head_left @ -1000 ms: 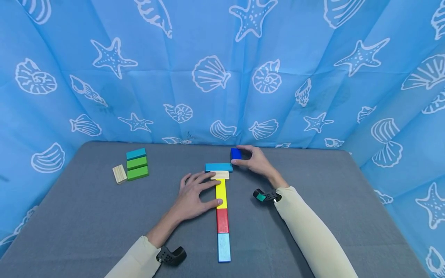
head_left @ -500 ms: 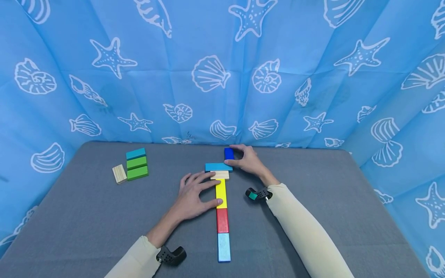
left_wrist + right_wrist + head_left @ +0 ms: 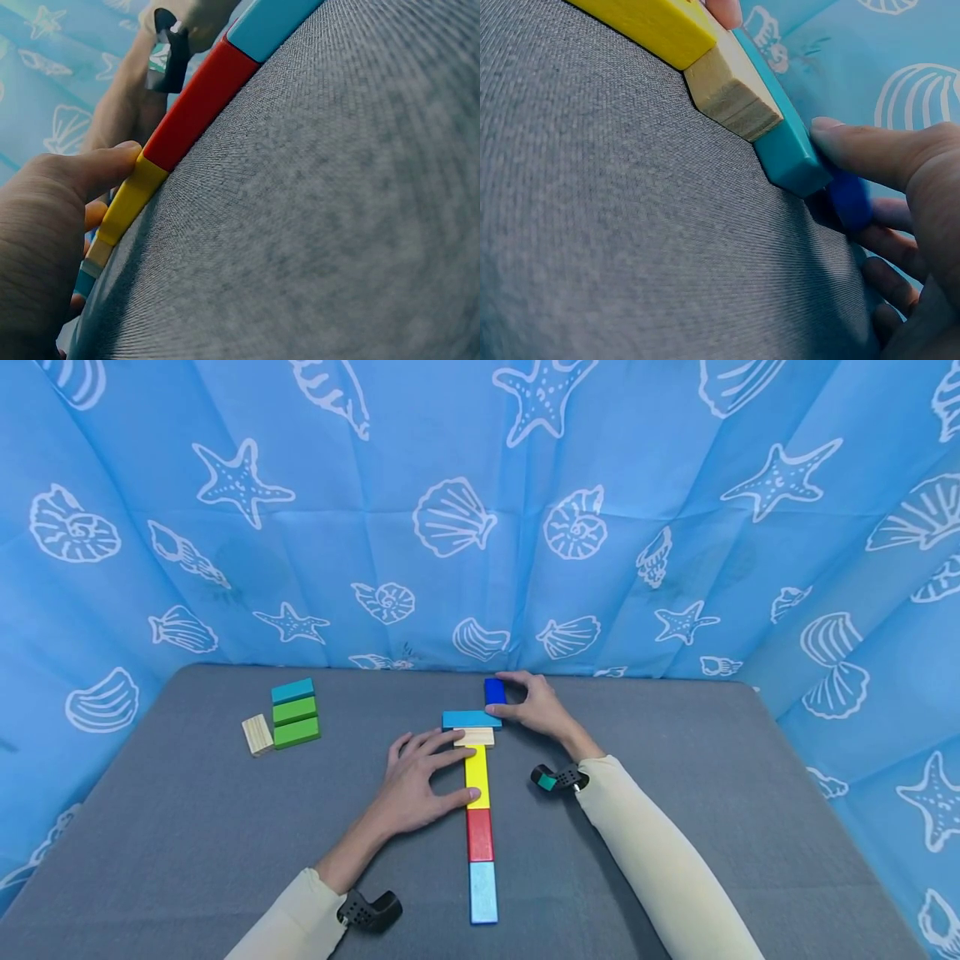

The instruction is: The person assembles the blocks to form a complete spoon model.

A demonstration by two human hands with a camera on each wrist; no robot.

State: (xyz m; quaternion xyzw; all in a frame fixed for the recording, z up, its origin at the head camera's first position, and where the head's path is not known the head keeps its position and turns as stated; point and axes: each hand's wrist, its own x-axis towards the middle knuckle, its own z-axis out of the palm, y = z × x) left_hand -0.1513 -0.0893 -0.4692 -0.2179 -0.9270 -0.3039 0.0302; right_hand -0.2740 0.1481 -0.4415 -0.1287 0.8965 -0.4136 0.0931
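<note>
A dark blue block (image 3: 495,692) stands behind the right end of a crosswise turquoise block (image 3: 471,719). My right hand (image 3: 542,707) holds the dark blue block, thumb at its near end and fingers at the far side. In front of the turquoise block lies a plain wooden block (image 3: 480,737), followed by a yellow block (image 3: 477,777) lengthwise. My left hand (image 3: 411,785) rests from the left, its thumb and forefinger on the yellow block and another fingertip at the wooden one. The line continues towards me with a red block (image 3: 481,835) and a light blue block (image 3: 483,893).
At the back left of the grey table (image 3: 637,860) lie a teal block (image 3: 292,691), two green blocks (image 3: 296,711) side by side, and a slanted wooden block (image 3: 258,736). A blue curtain (image 3: 480,510) with shell prints hangs behind the table's far edge.
My right hand has slid the dark blue block left, to just behind the turquoise block's right end, then stopped there. My left hand has stayed in place.
</note>
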